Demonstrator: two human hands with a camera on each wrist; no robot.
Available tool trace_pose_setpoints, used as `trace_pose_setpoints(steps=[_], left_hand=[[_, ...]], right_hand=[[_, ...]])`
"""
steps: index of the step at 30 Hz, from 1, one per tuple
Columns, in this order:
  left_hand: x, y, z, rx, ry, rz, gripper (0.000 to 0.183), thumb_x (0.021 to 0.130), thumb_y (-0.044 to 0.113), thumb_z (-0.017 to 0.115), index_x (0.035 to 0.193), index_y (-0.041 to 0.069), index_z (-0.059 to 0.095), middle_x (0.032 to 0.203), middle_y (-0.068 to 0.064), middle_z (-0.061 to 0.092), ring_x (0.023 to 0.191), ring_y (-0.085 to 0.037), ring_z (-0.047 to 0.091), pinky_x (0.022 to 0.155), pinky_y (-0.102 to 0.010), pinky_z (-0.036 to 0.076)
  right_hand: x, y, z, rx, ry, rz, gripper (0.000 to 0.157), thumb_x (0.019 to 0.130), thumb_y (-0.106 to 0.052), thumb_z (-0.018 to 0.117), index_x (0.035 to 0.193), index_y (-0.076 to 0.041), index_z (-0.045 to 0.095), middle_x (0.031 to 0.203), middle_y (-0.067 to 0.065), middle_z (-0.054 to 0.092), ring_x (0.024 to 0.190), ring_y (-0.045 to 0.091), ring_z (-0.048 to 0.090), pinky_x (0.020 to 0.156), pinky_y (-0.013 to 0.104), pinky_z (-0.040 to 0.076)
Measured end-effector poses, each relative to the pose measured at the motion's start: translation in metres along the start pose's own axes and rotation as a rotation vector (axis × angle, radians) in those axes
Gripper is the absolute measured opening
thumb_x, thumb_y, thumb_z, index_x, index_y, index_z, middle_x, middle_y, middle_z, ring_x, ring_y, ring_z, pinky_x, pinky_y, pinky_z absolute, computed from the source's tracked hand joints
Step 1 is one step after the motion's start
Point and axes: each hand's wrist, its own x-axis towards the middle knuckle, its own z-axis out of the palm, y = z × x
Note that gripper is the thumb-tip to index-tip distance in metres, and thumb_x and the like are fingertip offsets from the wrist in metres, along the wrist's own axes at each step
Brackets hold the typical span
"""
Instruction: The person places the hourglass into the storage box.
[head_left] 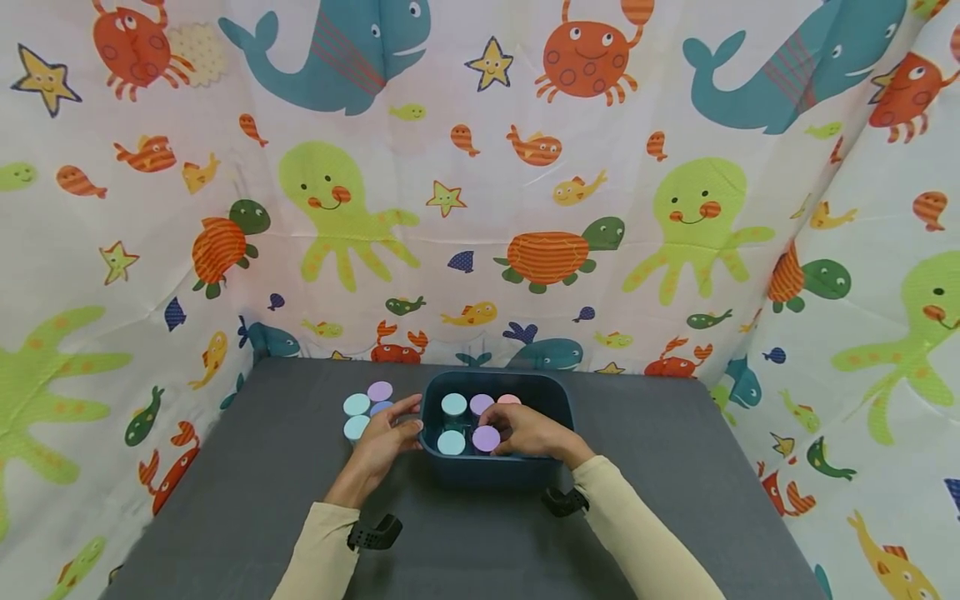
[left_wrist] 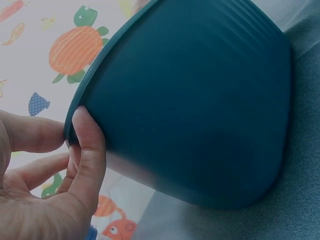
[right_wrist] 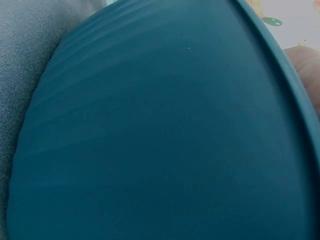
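A dark teal plastic bin [head_left: 495, 475] stands on the grey table. My left hand [head_left: 382, 442] pinches its left rim, and the left wrist view shows finger and thumb [left_wrist: 89, 150] on either side of the rim. My right hand [head_left: 536, 433] reaches over the right part of the bin and grips a small round container with a purple lid [head_left: 486, 438] inside it. Beside that are two light-blue-lidded containers, one at the back [head_left: 453, 405] and one in front [head_left: 451, 442]. Another purple lid [head_left: 482, 404] and a pink lid [head_left: 509, 399] show behind my right fingers.
Left of the bin, several more lidded containers stand grouped: light blue [head_left: 357, 404], purple [head_left: 380, 391] and a darker blue [head_left: 382, 407] one, partly behind my left hand. A sea-animal printed curtain [head_left: 465, 225] encloses the table's back and sides.
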Motion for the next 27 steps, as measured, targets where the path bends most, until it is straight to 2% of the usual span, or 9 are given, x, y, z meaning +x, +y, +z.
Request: trace_pose_setpoints(steps=[5,9,14,22,27], left_hand=[[0.0003,-0.0026,-0.0008,-0.01,-0.015,-0.008,0.05,0.096,0.002,0.055,0.144,0.008,0.047,0.139,-0.018,0.047,0.107,-0.034,0.057,0.072,-0.026,0.056],[-0.0003,-0.0041,-0.0009,-0.015,-0.01,-0.009,0.05,0.095,0.002,0.056,0.144,0.008,0.048,0.139,-0.018,0.047,0.108,-0.037,0.057,0.072,-0.027,0.057],[-0.0015,-0.0049,-0.0013,-0.015,0.003,-0.018,0.048,0.095,0.004,0.057,0.143,0.01,0.05,0.139,-0.016,0.048,0.11,-0.039,0.056,0.074,-0.027,0.057],[-0.0011,-0.0042,-0.0016,0.004,0.011,-0.011,0.048,0.095,0.004,0.057,0.143,0.009,0.049,0.137,-0.017,0.049,0.1,-0.028,0.061,0.074,-0.027,0.057],[0.0018,-0.0029,-0.0024,0.002,-0.003,-0.003,0.048,0.096,0.003,0.056,0.143,0.009,0.049,0.138,-0.018,0.049,0.099,-0.028,0.06,0.074,-0.026,0.057]], right_hand=[[0.0017,0.0022,0.004,0.003,-0.022,-0.009,0.035,0.083,0.002,0.073,0.114,-0.011,0.06,0.111,0.003,0.063,0.097,0.018,0.061,0.095,0.04,0.054],[0.0032,0.0041,0.007,-0.017,-0.024,-0.021,0.034,0.083,0.004,0.072,0.112,-0.011,0.06,0.11,0.003,0.063,0.097,0.019,0.061,0.094,0.038,0.054],[0.0025,0.0049,0.0088,-0.001,-0.007,-0.001,0.035,0.084,0.004,0.072,0.113,-0.01,0.06,0.114,0.008,0.063,0.101,0.022,0.062,0.099,0.043,0.052],[0.0035,0.0034,0.0088,0.005,-0.016,-0.009,0.035,0.083,0.006,0.071,0.113,-0.009,0.06,0.113,0.005,0.062,0.106,0.022,0.062,0.1,0.044,0.051],[0.0052,0.0041,0.0071,0.018,-0.026,0.004,0.035,0.084,0.006,0.07,0.114,-0.007,0.059,0.115,0.006,0.062,0.109,0.024,0.062,0.1,0.045,0.05]])
